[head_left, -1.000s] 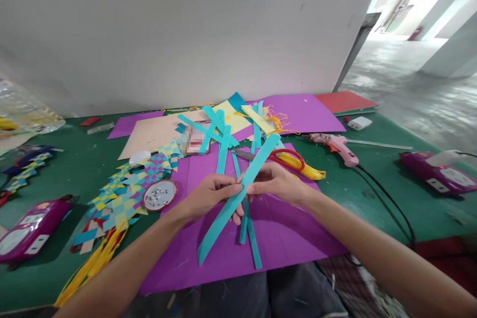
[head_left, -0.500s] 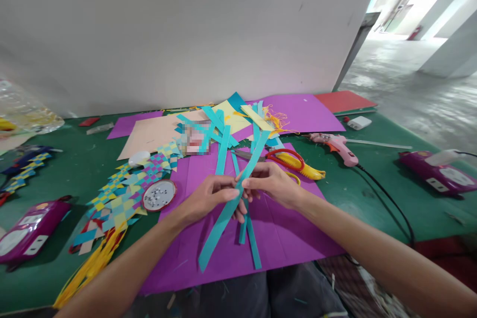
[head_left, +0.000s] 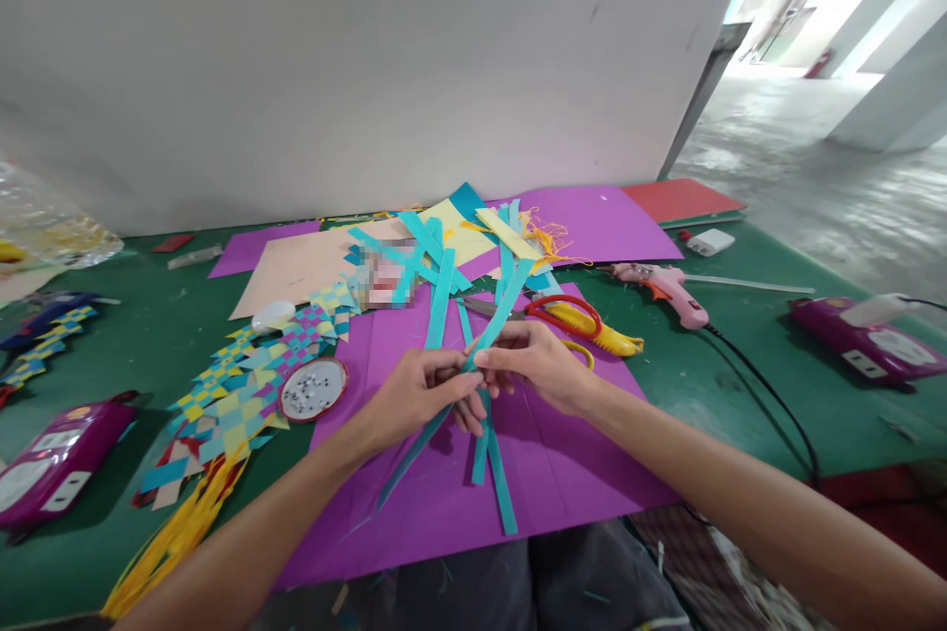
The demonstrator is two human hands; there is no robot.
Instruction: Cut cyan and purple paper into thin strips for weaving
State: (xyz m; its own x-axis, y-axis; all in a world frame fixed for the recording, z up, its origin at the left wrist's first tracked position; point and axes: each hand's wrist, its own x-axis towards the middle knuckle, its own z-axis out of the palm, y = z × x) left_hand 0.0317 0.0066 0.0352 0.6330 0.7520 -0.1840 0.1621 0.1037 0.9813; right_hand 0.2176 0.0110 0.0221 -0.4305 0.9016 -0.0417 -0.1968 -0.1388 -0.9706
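Observation:
Between the fingers of both hands is a long turquoise paper strip [head_left: 505, 304], its upper end slanting up to the right and its lower end trailing down to the left. My left hand [head_left: 425, 389] pinches it near its middle, and my right hand [head_left: 537, 363] grips it just above. Other turquoise strips [head_left: 503, 483] pass under my fingers and lie over the purple sheet [head_left: 584, 463]. Red-handled scissors [head_left: 566, 313] rest just beyond my right hand, beside a yellow cutter [head_left: 618, 339]. Some fingertips are hidden behind the strips.
Left of the sheet are a dish of small beads [head_left: 315, 389] and woven paper pieces [head_left: 255, 394] with yellow tassels. A pink glue gun [head_left: 662, 291] with a black cord lies right. Purple power strips [head_left: 63, 458] flank the green table [head_left: 747, 394]. A grey panel [head_left: 370, 69] stands behind.
The held strip's lower end has swung left and turned nearly edge-on, bending at my fingers. My hands stay in almost the same place.

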